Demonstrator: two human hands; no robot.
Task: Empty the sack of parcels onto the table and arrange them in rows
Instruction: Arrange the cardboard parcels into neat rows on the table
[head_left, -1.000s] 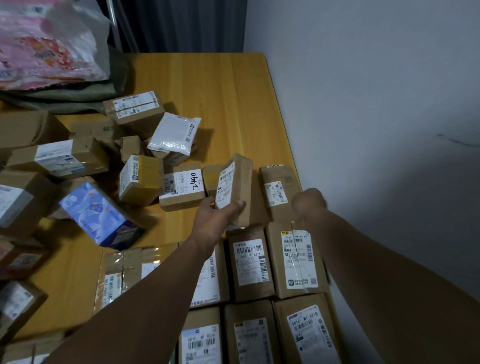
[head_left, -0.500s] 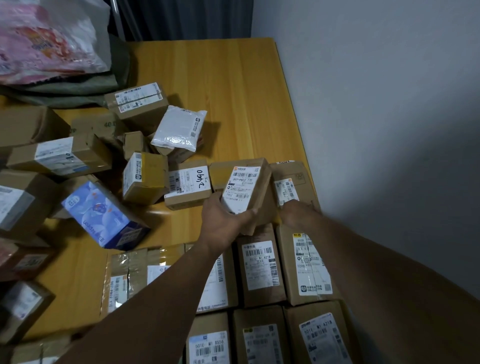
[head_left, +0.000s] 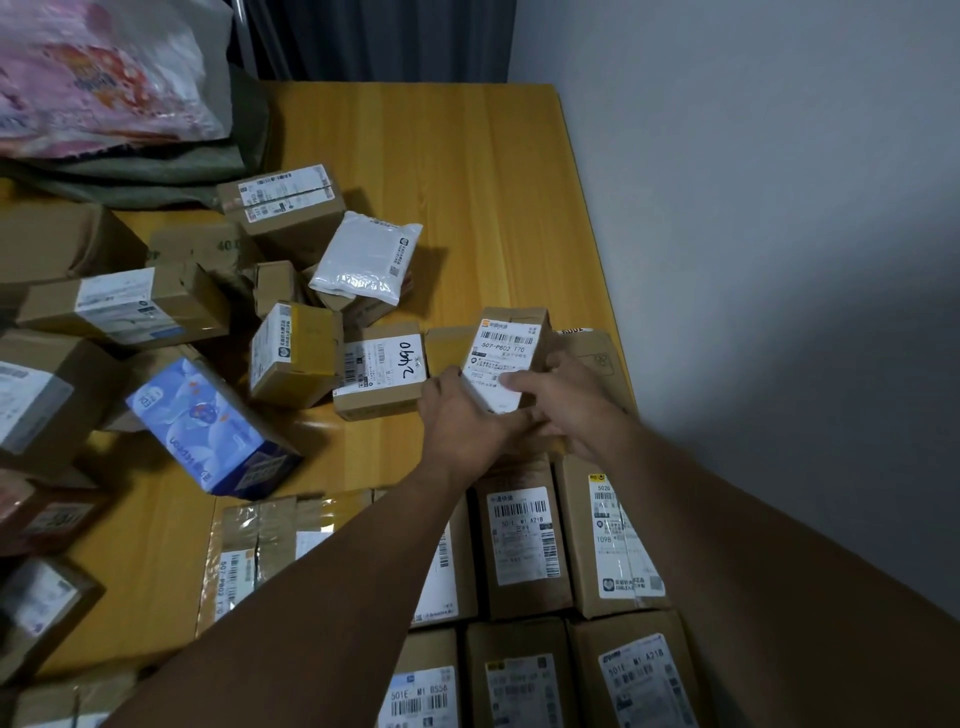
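Observation:
Both hands hold one small brown parcel with a white label (head_left: 506, 345) near the table's right edge. My left hand (head_left: 462, 423) grips its near left side and my right hand (head_left: 563, 400) grips its near right side, a finger lying across the label. Behind it sits another brown box (head_left: 597, 353). Nearer me, labelled brown boxes lie side by side in rows (head_left: 519, 540). A loose heap of parcels covers the left: a box marked in black pen (head_left: 384, 371), a blue printed box (head_left: 208, 426) and a white plastic mailer (head_left: 366, 257). The green sack (head_left: 156, 171) lies at the back left.
The wooden table (head_left: 467, 182) runs along a grey wall (head_left: 753, 260) on the right. A pink patterned plastic bag (head_left: 98, 78) lies on the sack. Bare wood shows at the far right of the table and between the heap and the rows.
The parcel, first held up on edge by my left hand alone, has been turned label-up and lowered to the far end of the rows. My right hand has come onto it.

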